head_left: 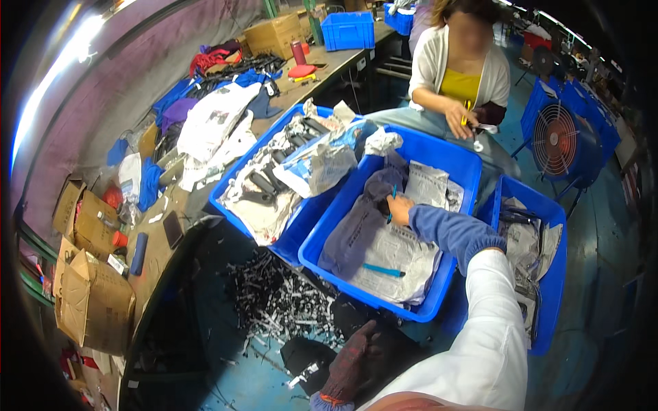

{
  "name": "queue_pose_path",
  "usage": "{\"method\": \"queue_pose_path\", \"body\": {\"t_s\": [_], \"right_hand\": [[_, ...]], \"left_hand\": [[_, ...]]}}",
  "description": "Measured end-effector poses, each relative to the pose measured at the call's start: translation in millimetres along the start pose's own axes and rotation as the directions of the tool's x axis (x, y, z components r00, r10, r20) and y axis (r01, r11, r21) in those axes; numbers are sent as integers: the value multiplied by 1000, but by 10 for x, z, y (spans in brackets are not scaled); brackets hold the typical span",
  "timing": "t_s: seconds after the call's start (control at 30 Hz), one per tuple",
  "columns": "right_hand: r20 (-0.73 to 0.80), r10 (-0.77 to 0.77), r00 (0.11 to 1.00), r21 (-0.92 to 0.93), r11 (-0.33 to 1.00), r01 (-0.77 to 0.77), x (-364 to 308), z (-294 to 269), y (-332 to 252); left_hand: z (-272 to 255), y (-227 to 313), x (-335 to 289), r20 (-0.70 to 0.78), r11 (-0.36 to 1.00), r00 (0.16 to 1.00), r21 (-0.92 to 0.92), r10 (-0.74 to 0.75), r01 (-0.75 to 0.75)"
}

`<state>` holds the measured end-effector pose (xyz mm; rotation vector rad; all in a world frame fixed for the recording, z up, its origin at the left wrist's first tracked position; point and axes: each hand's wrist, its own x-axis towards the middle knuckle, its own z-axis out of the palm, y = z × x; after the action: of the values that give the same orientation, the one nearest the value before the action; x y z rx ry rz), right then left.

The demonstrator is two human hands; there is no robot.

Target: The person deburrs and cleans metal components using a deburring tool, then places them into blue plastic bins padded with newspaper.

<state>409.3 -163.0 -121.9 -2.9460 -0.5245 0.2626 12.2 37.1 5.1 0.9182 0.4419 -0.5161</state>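
My bare right hand (400, 209), in a blue-grey sleeve cuff, reaches into the middle blue bin (375, 294). Its fingers are closed on a thin teal tool (393, 198), whose exact kind I cannot make out. Crumpled printed paper (411, 250) lines the bin, and a second teal tool (384, 270) lies on it. Shadow darkens the bin's left part. Low in front of my body hangs my left hand (351, 362) in a dark red knitted glove. Its fingers look loosely apart, with nothing seen in them.
Left stands a blue bin of black parts (264, 185) and paper; right, another paper-filled bin (548, 288). Cut scraps (281, 294) litter the floor. A co-worker (460, 82) sits opposite, holding a yellow-handled tool and small piece. A cluttered bench (161, 226) and large fan (556, 133) flank us.
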Motion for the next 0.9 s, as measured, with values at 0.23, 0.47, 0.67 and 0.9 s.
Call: {"method": "queue_pose_path", "body": {"t_s": [0.23, 0.47, 0.67, 0.9], "right_hand": [[-519, -263, 813, 282, 845, 453, -792, -839, -145], [-557, -458, 693, 773, 19, 634, -2418, -1252, -1129], [-636, -768, 76, -199, 259, 945, -3009, -1060, -1550], [-600, -786, -149, -434, 164, 886, -3142, -990, -1745]], "left_hand": [[79, 242, 131, 117, 979, 989, 172, 93, -112], [416, 302, 317, 172, 859, 864, -311, 473, -408], [64, 491, 126, -66, 720, 797, -391, 600, -574], [164, 102, -310, -261, 765, 764, -120, 590, -632]]}}
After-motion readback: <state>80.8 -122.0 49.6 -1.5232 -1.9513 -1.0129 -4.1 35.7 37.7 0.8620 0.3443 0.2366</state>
